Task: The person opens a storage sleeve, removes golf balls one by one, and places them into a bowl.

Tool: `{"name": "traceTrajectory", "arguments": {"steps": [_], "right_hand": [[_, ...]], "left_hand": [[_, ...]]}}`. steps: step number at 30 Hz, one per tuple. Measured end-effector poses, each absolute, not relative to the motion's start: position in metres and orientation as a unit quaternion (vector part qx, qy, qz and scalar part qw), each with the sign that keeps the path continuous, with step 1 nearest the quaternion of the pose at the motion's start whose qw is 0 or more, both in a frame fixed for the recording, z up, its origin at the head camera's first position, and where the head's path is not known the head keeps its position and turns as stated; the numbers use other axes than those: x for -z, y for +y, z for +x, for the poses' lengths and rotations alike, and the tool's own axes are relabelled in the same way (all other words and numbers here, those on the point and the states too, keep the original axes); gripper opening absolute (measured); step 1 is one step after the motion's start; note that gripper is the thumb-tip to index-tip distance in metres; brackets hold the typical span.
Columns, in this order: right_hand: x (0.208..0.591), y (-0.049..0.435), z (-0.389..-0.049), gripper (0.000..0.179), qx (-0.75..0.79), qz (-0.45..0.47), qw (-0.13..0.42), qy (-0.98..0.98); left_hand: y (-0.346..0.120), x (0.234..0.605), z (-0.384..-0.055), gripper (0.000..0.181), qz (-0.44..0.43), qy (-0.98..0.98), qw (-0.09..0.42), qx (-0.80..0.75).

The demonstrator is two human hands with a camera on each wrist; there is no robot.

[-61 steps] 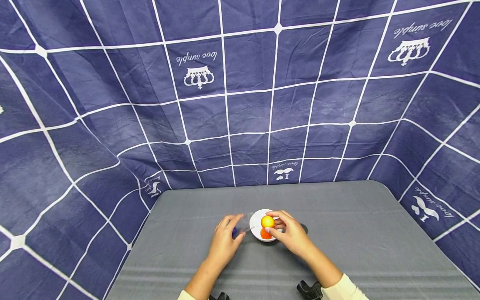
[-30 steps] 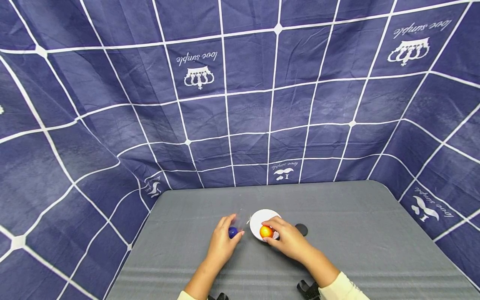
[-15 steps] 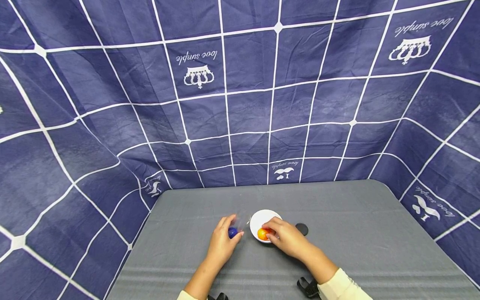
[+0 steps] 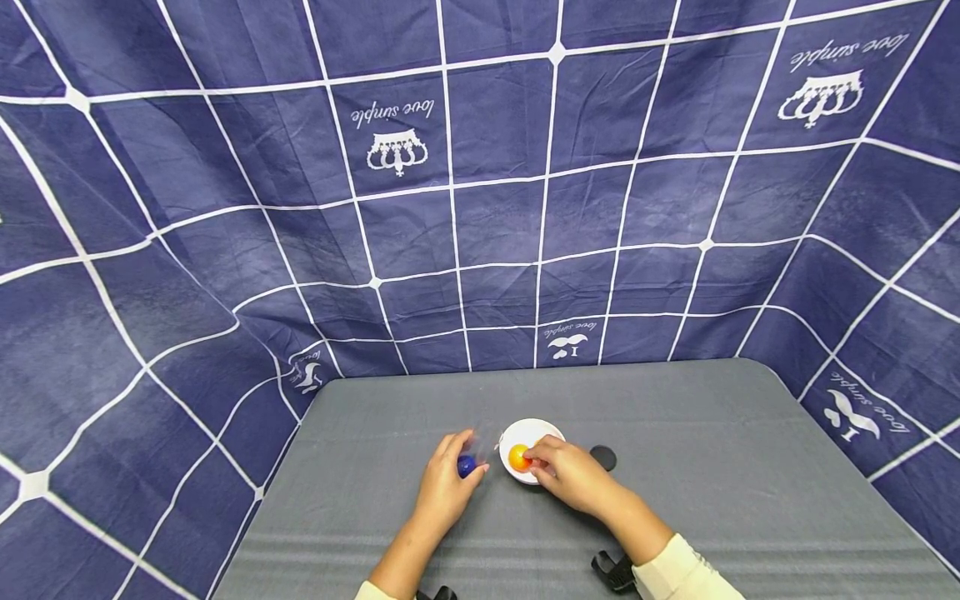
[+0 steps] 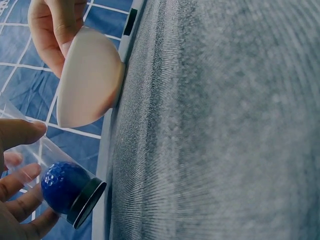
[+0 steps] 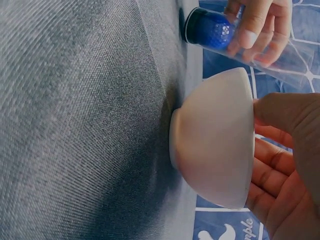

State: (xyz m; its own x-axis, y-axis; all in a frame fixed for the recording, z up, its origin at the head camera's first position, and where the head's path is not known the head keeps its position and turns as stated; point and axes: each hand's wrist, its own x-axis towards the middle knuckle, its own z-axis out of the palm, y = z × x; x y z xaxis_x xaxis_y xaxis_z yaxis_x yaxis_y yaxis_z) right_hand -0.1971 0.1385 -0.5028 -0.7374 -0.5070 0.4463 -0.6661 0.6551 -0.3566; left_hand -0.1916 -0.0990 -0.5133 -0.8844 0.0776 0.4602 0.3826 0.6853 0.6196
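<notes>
My left hand (image 4: 444,482) grips a clear tube (image 6: 287,72), thumb on one side and fingers on the other. A dimpled blue ball (image 5: 65,186) sits at the bottom of the tube, above its dark base (image 5: 86,204). To its right, a white bowl (image 4: 517,433) stands on the table. My right hand (image 4: 573,477) reaches over the bowl's right rim with its fingertips inside, right at a yellow-orange ball (image 4: 519,457). The bowl wall hides those fingertips in both wrist views, and I cannot tell whether they hold a ball.
A black disc (image 4: 603,457) lies on the grey table (image 4: 675,417), just right of the bowl. A blue cloth (image 4: 495,225) with white lines hangs behind the table and along both sides.
My right hand has lowered the yellow-orange ball into the bowl, and that ball now shows left of the fingertips. The orange-red ball has dropped from sight. The left hand stays with the tube, which now stands more upright.
</notes>
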Motion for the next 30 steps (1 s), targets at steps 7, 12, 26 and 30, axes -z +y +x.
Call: {"name": "traceTrajectory", "arguments": {"steps": [7,12,26,30], "right_hand": [[0.502,0.138,-0.196,0.021,-0.259,0.325,0.156,-0.896],[0.503,0.138,-0.197,0.021,-0.260,0.330,0.162,-0.893],[0.509,0.142,-0.199,0.021,-0.304,0.309,0.198,-0.879],[0.505,0.142,-0.196,0.021,-0.342,0.300,0.204,-0.867]], "left_hand": [[-0.099,0.513,-0.192,0.055,-0.132,-0.892,0.202,0.381],[-0.099,0.513,-0.191,0.054,-0.128,-0.895,0.198,0.379],[-0.096,0.505,-0.188,0.054,-0.148,-0.891,0.224,0.365],[-0.094,0.502,-0.186,0.055,-0.155,-0.892,0.235,0.354]]}}
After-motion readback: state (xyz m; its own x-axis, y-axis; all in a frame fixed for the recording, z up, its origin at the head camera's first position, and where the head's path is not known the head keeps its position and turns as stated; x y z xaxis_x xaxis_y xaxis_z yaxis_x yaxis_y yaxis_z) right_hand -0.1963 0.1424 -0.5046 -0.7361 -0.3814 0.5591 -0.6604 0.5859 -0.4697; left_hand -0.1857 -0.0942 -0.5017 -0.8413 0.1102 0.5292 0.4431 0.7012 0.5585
